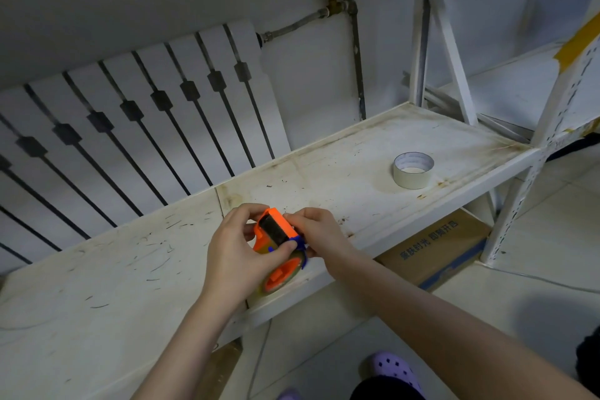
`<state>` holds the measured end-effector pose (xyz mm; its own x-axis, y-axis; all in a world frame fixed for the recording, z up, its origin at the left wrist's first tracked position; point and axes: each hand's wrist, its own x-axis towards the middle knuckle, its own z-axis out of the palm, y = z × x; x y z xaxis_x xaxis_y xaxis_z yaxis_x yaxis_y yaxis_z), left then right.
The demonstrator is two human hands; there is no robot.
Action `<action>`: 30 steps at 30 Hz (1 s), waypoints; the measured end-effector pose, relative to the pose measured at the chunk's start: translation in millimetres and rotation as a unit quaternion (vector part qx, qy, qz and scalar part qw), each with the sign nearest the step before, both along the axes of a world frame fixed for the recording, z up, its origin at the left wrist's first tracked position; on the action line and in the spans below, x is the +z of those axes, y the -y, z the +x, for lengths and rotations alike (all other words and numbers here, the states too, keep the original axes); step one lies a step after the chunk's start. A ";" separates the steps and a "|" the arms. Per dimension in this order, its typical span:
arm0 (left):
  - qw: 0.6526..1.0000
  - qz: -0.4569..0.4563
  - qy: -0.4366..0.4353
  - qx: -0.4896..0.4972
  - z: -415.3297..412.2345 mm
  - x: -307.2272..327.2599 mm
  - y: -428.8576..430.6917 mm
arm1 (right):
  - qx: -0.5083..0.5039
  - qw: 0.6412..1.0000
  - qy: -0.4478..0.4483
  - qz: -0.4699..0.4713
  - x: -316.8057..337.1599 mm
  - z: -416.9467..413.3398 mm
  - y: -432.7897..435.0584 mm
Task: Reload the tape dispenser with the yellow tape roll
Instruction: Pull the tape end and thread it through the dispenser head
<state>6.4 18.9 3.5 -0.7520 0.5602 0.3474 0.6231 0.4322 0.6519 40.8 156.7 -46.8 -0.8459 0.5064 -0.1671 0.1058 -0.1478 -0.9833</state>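
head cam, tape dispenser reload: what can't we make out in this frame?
- Orange tape dispenser, head view: its sides and handle are covered by the left hand and right hand.
- Tape on the dispenser: only a thin translucent edge shows below the left hand; seating unclear.
- Empty-looking roll on the shelf: inner print too small to read.
- Cardboard box: top hidden by the shelf.

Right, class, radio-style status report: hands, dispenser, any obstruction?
Left hand and right hand both gripping orange tape dispenser over the shelf. Tape roll seated in dispenser. Empty core on shelf, apart, not obstructing.
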 end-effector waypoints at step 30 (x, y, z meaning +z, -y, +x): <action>0.891 0.293 0.298 0.175 -16.7 16.3 3.8 | 0.136 0.928 -0.079 0.337 -12.4 34.0 2.6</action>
<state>-10.3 15.1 19.8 -0.9939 0.1087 -0.0161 -0.0153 0.0084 0.9998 74.8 154.1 -59.2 -0.9450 0.2151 0.2465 -0.1037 0.5174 -0.8494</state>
